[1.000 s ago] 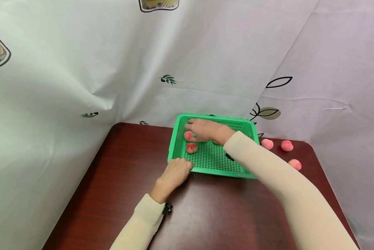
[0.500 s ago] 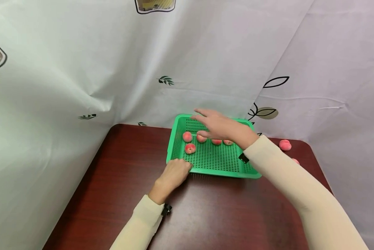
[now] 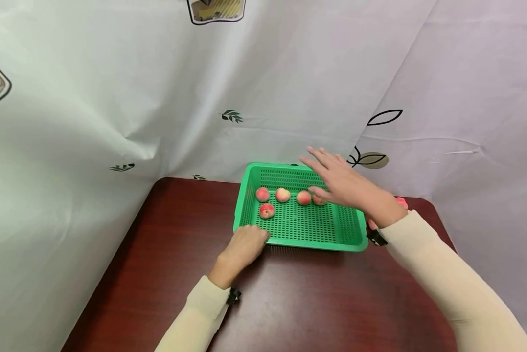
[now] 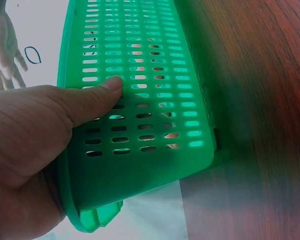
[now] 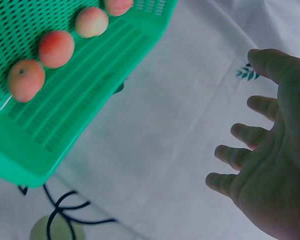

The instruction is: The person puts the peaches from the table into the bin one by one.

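1. The right hand (image 3: 344, 185) hovers with fingers spread and holding nothing above the 3 o'clock end of a green basket (image 3: 347, 230); the right wrist view shows the same hand (image 5: 270, 175) with its palm bare and fingers apart.
2. The left hand (image 3: 244, 243) grips the basket's corner at 7 o'clock, and the left wrist view shows its thumb (image 4: 97, 95) pressed flat against the slotted side wall (image 4: 155, 125).
3. The basket sits on a dark red-brown surface (image 3: 166, 254), toward 12 o'clock from the person and close to the draped backdrop (image 3: 113, 98).
4. Inside the basket lie five small peaches: four in a row along the far side, running from 9 o'clock (image 3: 262, 194) past two middle ones (image 3: 283, 195) (image 3: 303, 197) to one partly hidden under the right hand (image 3: 318, 200), with a fifth (image 3: 266, 210) just nearer the person at the left end.
5. Another peach (image 3: 401, 201) shows on the surface at 3 o'clock beyond the right wrist, partly hidden by it.
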{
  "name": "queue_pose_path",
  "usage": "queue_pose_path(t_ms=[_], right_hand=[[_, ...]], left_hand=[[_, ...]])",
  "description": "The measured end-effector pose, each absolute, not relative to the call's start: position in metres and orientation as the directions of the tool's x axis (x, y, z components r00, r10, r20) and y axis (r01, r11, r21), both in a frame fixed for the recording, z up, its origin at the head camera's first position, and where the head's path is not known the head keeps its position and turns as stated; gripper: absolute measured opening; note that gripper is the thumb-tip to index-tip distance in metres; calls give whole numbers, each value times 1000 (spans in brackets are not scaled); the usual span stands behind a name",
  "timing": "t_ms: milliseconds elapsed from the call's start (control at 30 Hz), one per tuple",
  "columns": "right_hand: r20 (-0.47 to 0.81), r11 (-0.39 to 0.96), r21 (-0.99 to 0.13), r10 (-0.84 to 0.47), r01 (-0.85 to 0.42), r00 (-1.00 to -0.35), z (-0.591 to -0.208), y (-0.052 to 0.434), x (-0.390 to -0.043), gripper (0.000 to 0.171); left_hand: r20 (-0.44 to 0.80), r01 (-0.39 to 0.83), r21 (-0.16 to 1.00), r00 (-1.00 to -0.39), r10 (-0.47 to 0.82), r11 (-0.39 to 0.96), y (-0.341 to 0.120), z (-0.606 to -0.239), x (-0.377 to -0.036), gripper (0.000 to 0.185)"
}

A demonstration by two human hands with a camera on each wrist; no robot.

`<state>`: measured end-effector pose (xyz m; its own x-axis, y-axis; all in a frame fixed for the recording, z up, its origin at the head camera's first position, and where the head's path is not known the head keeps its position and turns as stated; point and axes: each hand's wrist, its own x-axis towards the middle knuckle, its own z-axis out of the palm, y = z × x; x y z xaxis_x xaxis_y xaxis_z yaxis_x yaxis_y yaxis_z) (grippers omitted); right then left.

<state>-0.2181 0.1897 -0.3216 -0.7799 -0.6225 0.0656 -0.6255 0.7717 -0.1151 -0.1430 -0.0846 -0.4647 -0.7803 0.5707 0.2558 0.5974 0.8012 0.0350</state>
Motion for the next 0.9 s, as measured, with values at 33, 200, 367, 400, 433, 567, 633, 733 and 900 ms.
queue_pose_path(t_ms=[33,200,367,400,433,567,633,733,900], right_hand=[[72,776,-111,-617,-621,-784,-323,194,-216,76],[114,795,-86,-590,-600,-799,-327,217,-208,80],[174,799,-94,-574,-594,-800,-326,239,-199,81],[181,802,-100,-568,-589,-803,-325,244,-198,81],[191,801,-111,-563,-588,-804,-325,248,-196,81],[221,810,-166,-526,-563,-821,-326,267,-191,80],[245,810,-194,-506,-553,-827,-328,276,-188,81],[271,818,-238,-463,-524,-844,-335,291,-183,82],[337,810,-275,-422,-517,-841,-354,310,-173,78]], left_hand=[[256,597,34,-781,570,802,-85,-465,-143,45],[253,600,35,-779,574,799,-86,-466,-144,45],[246,607,32,-775,582,794,-85,-465,-144,46],[241,608,32,-775,584,793,-85,-465,-144,46],[236,609,32,-775,586,793,-85,-465,-144,45],[219,606,23,-779,587,795,-85,-464,-144,45],[219,604,15,-780,586,797,-85,-463,-144,44],[226,605,15,-778,586,796,-85,-463,-144,44],[225,603,24,-780,583,797,-86,-463,-144,45]])
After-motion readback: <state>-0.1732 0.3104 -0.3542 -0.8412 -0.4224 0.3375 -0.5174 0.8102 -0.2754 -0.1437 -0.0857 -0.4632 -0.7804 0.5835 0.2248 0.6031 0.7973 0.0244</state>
